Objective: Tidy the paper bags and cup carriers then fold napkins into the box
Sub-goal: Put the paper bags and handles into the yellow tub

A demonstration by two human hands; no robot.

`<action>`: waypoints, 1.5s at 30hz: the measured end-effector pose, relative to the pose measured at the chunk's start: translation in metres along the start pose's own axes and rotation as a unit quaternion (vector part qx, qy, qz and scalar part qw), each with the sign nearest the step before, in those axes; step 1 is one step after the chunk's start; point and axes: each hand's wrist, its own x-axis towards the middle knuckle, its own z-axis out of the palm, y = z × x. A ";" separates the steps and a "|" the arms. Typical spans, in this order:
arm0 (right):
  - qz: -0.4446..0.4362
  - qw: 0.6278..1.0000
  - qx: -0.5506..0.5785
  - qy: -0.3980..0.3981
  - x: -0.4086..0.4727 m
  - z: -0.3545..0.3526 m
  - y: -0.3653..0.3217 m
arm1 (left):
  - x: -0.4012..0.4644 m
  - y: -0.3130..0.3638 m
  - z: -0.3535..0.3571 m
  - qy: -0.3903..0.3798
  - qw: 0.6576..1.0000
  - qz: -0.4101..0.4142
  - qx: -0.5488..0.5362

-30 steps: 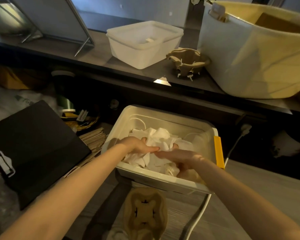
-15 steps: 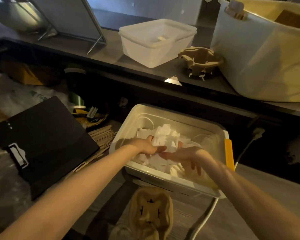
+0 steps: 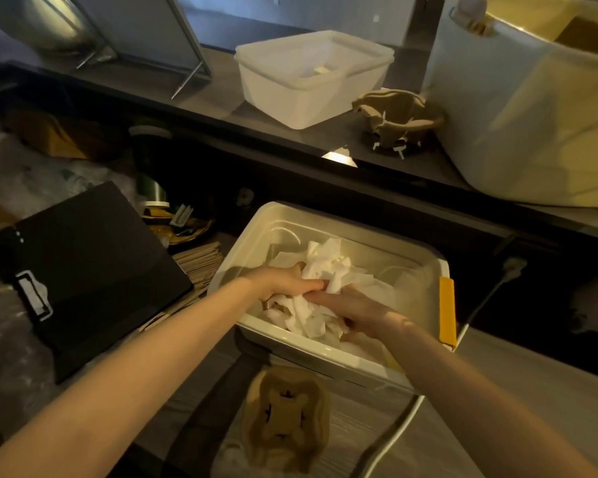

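Observation:
A white plastic box (image 3: 342, 362) with a yellow clip sits on the lower surface and holds a heap of crumpled white napkins (image 3: 328, 267). Both of my hands are inside it. My left hand (image 3: 287, 281) grips a bunch of napkins from the left. My right hand (image 3: 353, 305) grips the pile from the right, with its fingertips buried in the paper. A brown cup carrier (image 3: 285, 426) lies flat just in front of the box. Another cup carrier (image 3: 397, 115) stands on the upper counter.
On the upper counter are a lidded white tub (image 3: 311, 74) and a large white bin (image 3: 532, 115). A black clipboard-like case (image 3: 83, 270) lies left of the box, with brown paper bags (image 3: 201, 263) beside it. A white cable (image 3: 404, 429) runs along the box's right side.
Both hands have pushed deeper into the napkin heap and bunched it up between them. The camera has shifted slightly, so the box sits further right in view.

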 end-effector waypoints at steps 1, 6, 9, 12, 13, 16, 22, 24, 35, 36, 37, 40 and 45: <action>-0.011 1.000 0.013 0.015 0.001 0.001 -0.001 | -0.002 0.001 0.000 0.010 1.000 0.010 -0.026; -0.067 0.994 0.003 0.086 -0.005 0.004 -0.007 | -0.018 0.008 0.004 0.099 0.989 0.087 -0.065; -0.139 0.983 0.016 0.119 -0.017 0.000 -0.016 | -0.033 0.019 0.003 0.160 0.976 0.121 -0.087; -0.198 0.971 0.033 0.130 -0.030 -0.005 -0.026 | -0.051 0.033 -0.001 0.194 0.964 0.150 -0.102; -0.215 0.966 0.001 0.141 -0.034 -0.008 -0.031 | -0.056 0.037 -0.003 0.198 0.960 0.169 -0.100; -0.286 0.941 -0.066 0.166 -0.055 -0.016 -0.048 | -0.074 0.051 -0.007 0.220 0.949 0.212 -0.081; -0.337 0.915 -0.121 0.185 -0.109 -0.039 -0.059 | -0.104 0.078 0.008 0.262 0.926 0.252 -0.099; -0.346 0.911 -0.124 0.190 -0.128 -0.050 -0.059 | -0.111 0.088 0.017 0.266 0.920 0.267 -0.107; -0.398 0.871 -0.102 0.269 -0.213 -0.121 0.020 | -0.131 0.168 0.117 0.199 0.906 0.367 -0.067; -0.401 0.867 -0.099 0.278 -0.221 -0.126 0.032 | -0.129 0.175 0.129 0.187 0.910 0.366 -0.060; -0.404 0.864 -0.094 0.286 -0.228 -0.131 0.043 | -0.125 0.180 0.141 0.174 0.912 0.368 -0.055; -0.385 0.866 -0.076 0.310 -0.238 -0.146 0.077 | -0.113 0.192 0.170 0.133 0.913 0.384 -0.036; -0.327 0.881 -0.077 0.334 -0.219 -0.166 0.133 | -0.084 0.196 0.207 0.046 0.936 0.348 -0.019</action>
